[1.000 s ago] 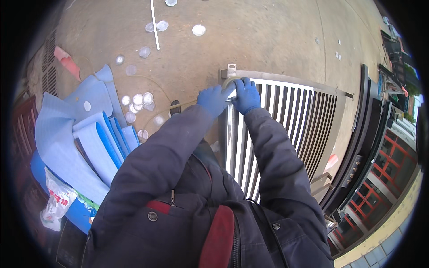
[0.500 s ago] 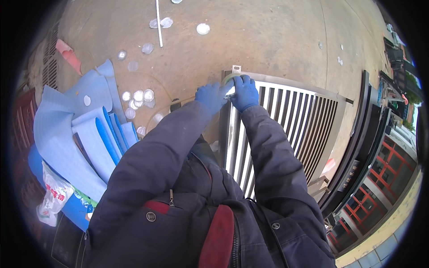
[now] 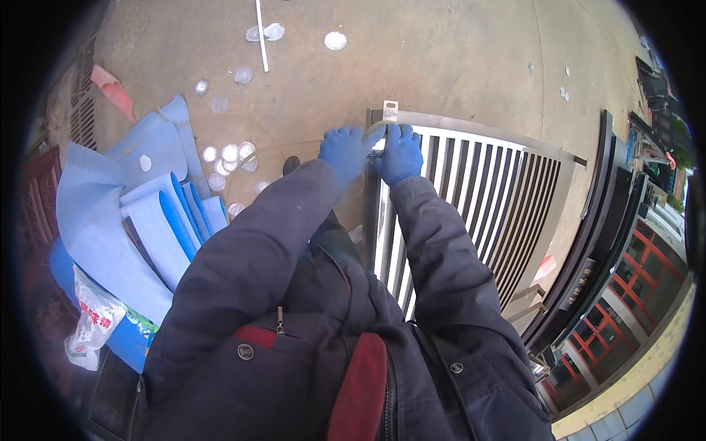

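A slatted metal panel [image 3: 471, 198] with bright and dark bars lies in front of me to the right. At its upper left corner a metal tab with a slotted hole [image 3: 390, 107] sticks out. My left hand [image 3: 342, 153], in a blue glove, is beside that corner with its fingers curled. Over the corner itself my right hand [image 3: 401, 156], also gloved in blue, is closed with bent fingers. Between the two hands shows a small pale, shiny thing [image 3: 379, 143]. The gloves hide most of it, so its kind is unclear.
Folded light-blue sheets [image 3: 151, 213] are piled at left, with a white plastic bag [image 3: 95, 320] in front. Clear round discs [image 3: 229, 153] and a thin white strip [image 3: 262, 37] lie on the concrete. Long dark beams [image 3: 588, 235] stand to the right.
The pale greenish ring seen between my hands has become mostly hidden. My left hand has turned slightly and both hands remain at the panel's corner. The whole view has shifted slightly.
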Demonstrator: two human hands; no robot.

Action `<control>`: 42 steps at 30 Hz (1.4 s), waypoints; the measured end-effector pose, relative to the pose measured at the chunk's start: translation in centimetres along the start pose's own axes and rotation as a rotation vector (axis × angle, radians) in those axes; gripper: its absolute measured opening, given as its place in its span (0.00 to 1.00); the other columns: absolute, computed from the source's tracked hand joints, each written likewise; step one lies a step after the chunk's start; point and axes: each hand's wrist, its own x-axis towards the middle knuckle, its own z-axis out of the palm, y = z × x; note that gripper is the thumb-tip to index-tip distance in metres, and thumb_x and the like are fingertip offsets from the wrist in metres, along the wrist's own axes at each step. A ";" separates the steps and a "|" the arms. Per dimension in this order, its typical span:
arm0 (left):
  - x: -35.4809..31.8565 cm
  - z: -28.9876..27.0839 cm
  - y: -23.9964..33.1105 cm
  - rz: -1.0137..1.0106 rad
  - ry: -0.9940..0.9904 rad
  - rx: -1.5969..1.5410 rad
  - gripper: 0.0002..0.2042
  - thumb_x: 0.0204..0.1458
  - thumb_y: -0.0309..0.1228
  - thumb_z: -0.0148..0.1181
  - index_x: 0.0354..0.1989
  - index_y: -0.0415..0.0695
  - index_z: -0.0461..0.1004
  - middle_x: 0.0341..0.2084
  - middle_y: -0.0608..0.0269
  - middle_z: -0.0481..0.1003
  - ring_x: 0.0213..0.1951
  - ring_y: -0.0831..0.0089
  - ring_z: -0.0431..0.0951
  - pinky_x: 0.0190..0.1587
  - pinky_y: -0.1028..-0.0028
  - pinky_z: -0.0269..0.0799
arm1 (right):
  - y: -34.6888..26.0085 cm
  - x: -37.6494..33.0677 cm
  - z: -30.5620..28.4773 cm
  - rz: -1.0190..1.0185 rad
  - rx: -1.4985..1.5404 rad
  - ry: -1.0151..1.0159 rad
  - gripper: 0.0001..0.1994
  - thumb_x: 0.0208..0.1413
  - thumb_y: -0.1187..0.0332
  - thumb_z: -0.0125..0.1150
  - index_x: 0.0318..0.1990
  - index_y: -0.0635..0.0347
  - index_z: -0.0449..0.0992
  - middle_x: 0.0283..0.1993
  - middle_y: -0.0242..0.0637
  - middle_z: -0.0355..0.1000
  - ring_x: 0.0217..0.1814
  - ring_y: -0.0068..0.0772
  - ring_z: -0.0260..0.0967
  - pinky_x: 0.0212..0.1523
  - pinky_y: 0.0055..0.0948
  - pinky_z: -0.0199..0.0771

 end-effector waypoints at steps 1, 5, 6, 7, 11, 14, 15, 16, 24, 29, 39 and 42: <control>1.1 0.1 -0.8 -0.007 0.021 0.003 0.35 0.64 0.35 0.56 0.79 0.66 0.53 0.49 0.63 0.75 0.50 0.63 0.77 0.50 0.59 0.70 | -0.1 1.1 -0.1 -0.059 0.006 0.114 0.36 0.41 0.61 0.79 0.58 0.59 0.69 0.59 0.52 0.68 0.61 0.60 0.66 0.60 0.51 0.73; 1.3 0.8 -0.7 0.024 0.098 0.064 0.32 0.64 0.32 0.53 0.77 0.65 0.57 0.48 0.63 0.74 0.51 0.62 0.76 0.53 0.57 0.68 | -0.7 0.7 -0.3 0.061 -0.024 -0.020 0.34 0.44 0.60 0.77 0.57 0.61 0.69 0.58 0.54 0.67 0.61 0.61 0.66 0.60 0.52 0.73; 0.6 1.0 0.0 0.030 0.056 0.036 0.31 0.64 0.32 0.53 0.77 0.65 0.58 0.48 0.63 0.74 0.52 0.62 0.75 0.54 0.56 0.67 | -0.7 -0.9 -0.4 0.056 -0.019 -0.013 0.32 0.44 0.60 0.76 0.56 0.61 0.69 0.58 0.55 0.67 0.61 0.61 0.66 0.59 0.52 0.73; -0.9 1.2 1.3 0.036 0.041 0.028 0.30 0.64 0.32 0.53 0.76 0.64 0.59 0.49 0.62 0.74 0.52 0.62 0.74 0.55 0.56 0.66 | -0.7 -2.4 -0.4 0.062 -0.025 -0.008 0.31 0.45 0.61 0.76 0.56 0.61 0.69 0.57 0.55 0.67 0.61 0.61 0.66 0.58 0.53 0.74; -4.3 1.4 4.1 0.044 0.010 -0.009 0.33 0.57 0.31 0.61 0.74 0.59 0.63 0.43 0.62 0.73 0.49 0.61 0.74 0.59 0.58 0.65 | -0.9 -6.7 0.2 0.043 0.029 -0.015 0.26 0.46 0.66 0.70 0.54 0.63 0.70 0.55 0.59 0.67 0.60 0.63 0.66 0.54 0.54 0.76; -3.1 0.8 3.4 -0.012 0.055 -0.004 0.33 0.56 0.30 0.61 0.73 0.58 0.63 0.44 0.62 0.72 0.49 0.61 0.73 0.63 0.58 0.62 | -0.8 -5.3 0.6 0.031 0.044 0.001 0.26 0.45 0.66 0.69 0.53 0.64 0.70 0.54 0.58 0.68 0.57 0.63 0.67 0.53 0.54 0.75; -2.3 0.6 2.9 -0.026 0.045 -0.001 0.34 0.56 0.29 0.61 0.73 0.58 0.63 0.44 0.62 0.72 0.49 0.61 0.73 0.64 0.58 0.62 | -0.6 -4.2 0.6 -0.059 0.003 0.140 0.26 0.46 0.67 0.69 0.53 0.63 0.70 0.54 0.56 0.69 0.57 0.61 0.67 0.53 0.52 0.75; -1.2 0.4 2.4 -0.027 0.066 -0.001 0.32 0.57 0.30 0.60 0.73 0.59 0.63 0.46 0.62 0.73 0.51 0.61 0.73 0.63 0.57 0.61 | -0.4 -3.2 0.4 -0.004 0.038 0.108 0.27 0.46 0.64 0.72 0.53 0.62 0.70 0.55 0.55 0.69 0.58 0.59 0.67 0.55 0.51 0.76; -6.4 2.5 6.0 0.209 0.129 -0.063 0.30 0.61 0.31 0.53 0.74 0.54 0.61 0.68 0.57 0.68 0.69 0.54 0.66 0.76 0.50 0.51 | 0.5 -11.0 1.5 0.181 0.182 0.046 0.26 0.48 0.65 0.70 0.54 0.62 0.69 0.55 0.55 0.66 0.60 0.61 0.65 0.56 0.54 0.74; -11.9 4.1 8.8 0.312 0.184 -0.140 0.29 0.60 0.33 0.51 0.72 0.41 0.64 0.70 0.53 0.65 0.71 0.55 0.65 0.76 0.53 0.52 | 0.3 -16.4 3.6 -0.121 -0.015 0.115 0.22 0.55 0.64 0.62 0.55 0.64 0.72 0.56 0.49 0.70 0.61 0.55 0.66 0.60 0.50 0.67; -6.7 2.9 8.2 0.157 0.196 0.054 0.30 0.62 0.32 0.50 0.74 0.41 0.61 0.68 0.53 0.67 0.71 0.55 0.64 0.76 0.52 0.53 | 1.1 -10.0 2.2 0.031 0.261 0.145 0.22 0.56 0.64 0.64 0.56 0.63 0.70 0.58 0.54 0.69 0.60 0.59 0.66 0.64 0.50 0.68; -6.4 3.1 9.2 0.106 0.170 0.067 0.30 0.61 0.31 0.51 0.74 0.41 0.62 0.66 0.53 0.68 0.70 0.54 0.64 0.76 0.51 0.53 | 1.0 -10.3 1.7 0.071 0.260 0.125 0.22 0.56 0.64 0.64 0.56 0.62 0.70 0.57 0.54 0.69 0.61 0.59 0.65 0.64 0.50 0.68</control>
